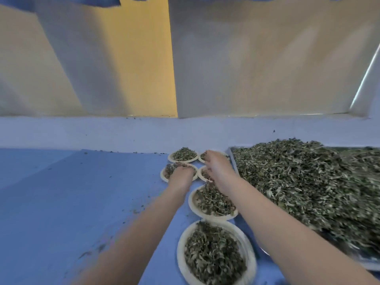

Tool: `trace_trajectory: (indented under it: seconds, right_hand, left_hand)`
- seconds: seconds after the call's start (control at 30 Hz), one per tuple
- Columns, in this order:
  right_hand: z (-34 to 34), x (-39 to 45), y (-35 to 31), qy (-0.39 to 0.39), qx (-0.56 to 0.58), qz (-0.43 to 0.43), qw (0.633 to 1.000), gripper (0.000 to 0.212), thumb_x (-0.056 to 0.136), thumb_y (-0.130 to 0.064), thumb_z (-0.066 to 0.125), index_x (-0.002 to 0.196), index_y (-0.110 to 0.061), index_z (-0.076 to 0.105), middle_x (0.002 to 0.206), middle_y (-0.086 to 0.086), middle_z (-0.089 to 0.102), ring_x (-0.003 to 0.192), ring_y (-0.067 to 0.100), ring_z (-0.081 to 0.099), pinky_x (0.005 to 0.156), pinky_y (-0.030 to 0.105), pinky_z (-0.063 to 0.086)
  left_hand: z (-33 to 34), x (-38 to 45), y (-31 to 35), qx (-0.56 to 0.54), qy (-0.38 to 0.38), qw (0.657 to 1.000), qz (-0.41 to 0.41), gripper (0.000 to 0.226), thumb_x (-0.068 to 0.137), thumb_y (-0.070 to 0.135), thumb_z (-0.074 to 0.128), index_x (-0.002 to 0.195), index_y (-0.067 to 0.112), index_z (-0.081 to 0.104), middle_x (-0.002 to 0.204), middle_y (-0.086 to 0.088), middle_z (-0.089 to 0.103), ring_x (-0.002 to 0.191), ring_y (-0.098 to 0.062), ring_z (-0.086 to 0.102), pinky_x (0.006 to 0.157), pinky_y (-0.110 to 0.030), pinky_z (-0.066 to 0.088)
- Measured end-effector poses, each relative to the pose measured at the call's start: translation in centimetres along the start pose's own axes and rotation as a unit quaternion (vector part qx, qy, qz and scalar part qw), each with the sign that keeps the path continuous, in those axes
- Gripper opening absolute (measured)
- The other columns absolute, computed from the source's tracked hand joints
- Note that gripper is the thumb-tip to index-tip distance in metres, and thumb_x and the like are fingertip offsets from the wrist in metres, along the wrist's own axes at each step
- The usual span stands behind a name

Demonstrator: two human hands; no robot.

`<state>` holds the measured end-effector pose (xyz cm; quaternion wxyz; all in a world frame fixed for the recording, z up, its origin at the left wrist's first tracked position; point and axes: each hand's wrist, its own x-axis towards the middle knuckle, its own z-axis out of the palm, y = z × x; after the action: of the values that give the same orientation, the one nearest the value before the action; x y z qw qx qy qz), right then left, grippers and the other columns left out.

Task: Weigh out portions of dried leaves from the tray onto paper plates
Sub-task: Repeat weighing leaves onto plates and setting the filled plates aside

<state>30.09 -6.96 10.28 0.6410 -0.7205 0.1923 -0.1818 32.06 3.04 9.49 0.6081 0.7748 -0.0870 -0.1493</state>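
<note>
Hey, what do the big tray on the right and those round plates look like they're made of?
Tray: probably metal, stainless steel or aluminium, judging by its thin grey, slightly shiny rim and rounded corner. Most of it is buried under dried leaves.

Plates: likely paper or pressed pulp, with a matte cream surface and a thin, soft-looking rim with no gloss. The blur hides any texture.

Single head-worn wide-angle view, looking forward and down along both bare forearms onto a blue table [61, 192]. Close to the nearest paper plate [216, 254], at bottom centre. Metal tray [232, 153] to that plate's right; wall [257, 58] far beyond it, filling the upper half.
</note>
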Motion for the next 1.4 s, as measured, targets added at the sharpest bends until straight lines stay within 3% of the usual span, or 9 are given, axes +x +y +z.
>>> trace_trajectory:
  seconds: [0.17, 0.3, 0.47, 0.67, 0.9, 1.03, 1.13, 1.3, 1.4]
  right_hand:
    - [-3.5, -9.1, -1.8, 0.024, -0.142, -0.077, 0.987, 0.028, 0.093, -0.012, 0.038, 0.072, -0.017, 0.056, 0.074, -0.003, 0.054, 0.069, 0.013, 0.052, 0.059, 0.027, 0.038]
    - [-8.6, -16.4, -2.1, 0.061, -0.188, -0.132, 0.971, 0.033, 0.096, -0.019, 0.04, 0.072, -0.029, 0.06, 0.072, -0.016, 0.055, 0.066, -0.002, 0.05, 0.055, 0.018, 0.034]
    - [-15.4, -23.3, -3.6, 0.12, -0.312, -0.144, 0.932, 0.03, 0.096, -0.015, 0.036, 0.1, -0.008, 0.065, 0.1, 0.01, 0.065, 0.09, 0.025, 0.06, 0.075, 0.031, 0.047]
    - [-24.5, -28.4, -5.0, 0.156, -0.515, -0.068, 0.84, 0.02, 0.087, 0.001, 0.042, 0.087, -0.011, 0.058, 0.075, 0.005, 0.052, 0.074, 0.024, 0.053, 0.066, 0.03, 0.041]
    - [-33.5, -30.0, -2.7, 0.155, -0.612, 0.013, 0.775, 0.012, 0.089, -0.01, 0.054, 0.078, -0.011, 0.059, 0.089, 0.008, 0.062, 0.085, 0.026, 0.058, 0.073, 0.028, 0.046]
    - [-36.0, -28.7, -0.7, 0.111, -0.619, 0.0, 0.778, 0.024, 0.094, -0.018, 0.053, 0.112, -0.008, 0.066, 0.115, 0.009, 0.066, 0.107, 0.027, 0.06, 0.092, 0.038, 0.05]
    - [-37.9, -27.9, 0.1, 0.094, -0.598, -0.05, 0.794, 0.02, 0.091, -0.028, 0.058, 0.096, -0.013, 0.07, 0.1, 0.003, 0.071, 0.096, 0.024, 0.063, 0.086, 0.038, 0.051]
    - [-40.2, -27.0, 0.6, 0.118, -0.562, -0.096, 0.813, 0.008, 0.084, -0.033, 0.069, 0.091, -0.029, 0.072, 0.089, -0.011, 0.064, 0.084, 0.011, 0.058, 0.074, 0.025, 0.04]
    - [-41.0, -26.8, 0.3, 0.142, -0.536, -0.118, 0.824, 0.01, 0.083, -0.032, 0.071, 0.092, -0.029, 0.072, 0.09, -0.008, 0.066, 0.083, 0.01, 0.058, 0.072, 0.021, 0.039]
  left_hand:
    - [2.9, -9.5, 3.3, -0.01, -0.012, 0.999, 0.03, 0.014, 0.087, -0.002, 0.047, 0.086, 0.0, 0.061, 0.083, -0.018, 0.064, 0.074, -0.03, 0.062, 0.076, -0.039, 0.053]
    - [5.9, -16.1, 4.1, 0.036, -0.005, 0.992, 0.118, 0.02, 0.084, 0.001, 0.042, 0.081, 0.004, 0.061, 0.085, -0.019, 0.066, 0.082, -0.033, 0.065, 0.079, -0.047, 0.054]
    - [11.3, -21.9, 5.5, 0.139, -0.035, 0.974, 0.177, 0.02, 0.086, 0.002, 0.043, 0.087, 0.003, 0.063, 0.085, -0.012, 0.064, 0.076, -0.028, 0.062, 0.074, -0.039, 0.054]
    - [19.2, -27.6, 7.1, 0.084, -0.162, 0.968, 0.173, 0.024, 0.088, -0.002, 0.037, 0.087, 0.005, 0.06, 0.085, -0.02, 0.063, 0.077, -0.031, 0.062, 0.078, -0.043, 0.054]
    - [26.6, -29.8, 5.4, 0.285, -0.232, 0.893, 0.259, 0.021, 0.089, 0.012, 0.048, 0.096, -0.002, 0.062, 0.082, -0.02, 0.057, 0.066, -0.023, 0.051, 0.046, -0.027, 0.028]
    - [27.8, -28.9, 5.1, 0.327, -0.179, 0.885, 0.278, 0.009, 0.085, 0.006, 0.054, 0.079, 0.003, 0.059, 0.07, -0.006, 0.053, 0.057, -0.015, 0.044, 0.041, -0.021, 0.03]
    - [28.1, -28.6, 5.5, 0.321, -0.168, 0.885, 0.292, 0.017, 0.082, 0.006, 0.059, 0.097, 0.005, 0.066, 0.094, -0.01, 0.066, 0.072, -0.02, 0.056, 0.055, -0.027, 0.041]
    - [28.0, -29.2, 6.5, 0.367, -0.14, 0.86, 0.326, 0.02, 0.078, -0.004, 0.043, 0.066, 0.009, 0.052, 0.06, -0.009, 0.043, 0.05, -0.019, 0.039, 0.034, -0.019, 0.024]
    - [28.1, -29.2, 7.4, 0.364, -0.126, 0.856, 0.345, 0.03, 0.08, -0.008, 0.039, 0.085, 0.004, 0.066, 0.079, -0.02, 0.059, 0.064, -0.024, 0.054, 0.048, -0.03, 0.039]
